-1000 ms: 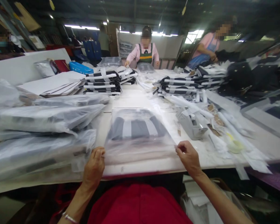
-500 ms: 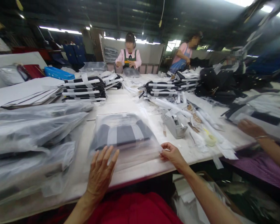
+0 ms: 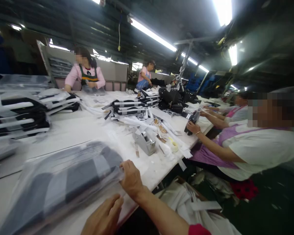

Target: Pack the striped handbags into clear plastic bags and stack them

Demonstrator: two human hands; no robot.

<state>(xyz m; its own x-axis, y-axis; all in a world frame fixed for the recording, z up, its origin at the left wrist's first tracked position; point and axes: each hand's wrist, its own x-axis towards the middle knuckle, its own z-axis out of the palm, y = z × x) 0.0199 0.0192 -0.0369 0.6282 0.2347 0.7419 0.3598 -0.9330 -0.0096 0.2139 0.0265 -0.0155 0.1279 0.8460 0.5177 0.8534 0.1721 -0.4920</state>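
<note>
A clear plastic bag [image 3: 63, 179] with a folded grey and white striped garment inside lies on the white table [image 3: 71, 130] in front of me, smeared by motion. My right hand [image 3: 131, 179] pinches the bag's near right corner. At the bottom edge, my left hand [image 3: 104, 217] rests with fingers stretched out on the bag's near edge.
A grey tape dispenser [image 3: 145, 143] and several white paper strips [image 3: 161, 130] lie to the right. Stacks of banded black garments [image 3: 131, 107] sit further back and at the left [image 3: 17, 119]. Co-workers sit on the right [image 3: 240, 147] and at the far side [image 3: 85, 73].
The view has swung to the right, so the bagged garment now sits at the lower left. My left hand has slid toward the bag's near edge; my right hand keeps its pinch on the corner.
</note>
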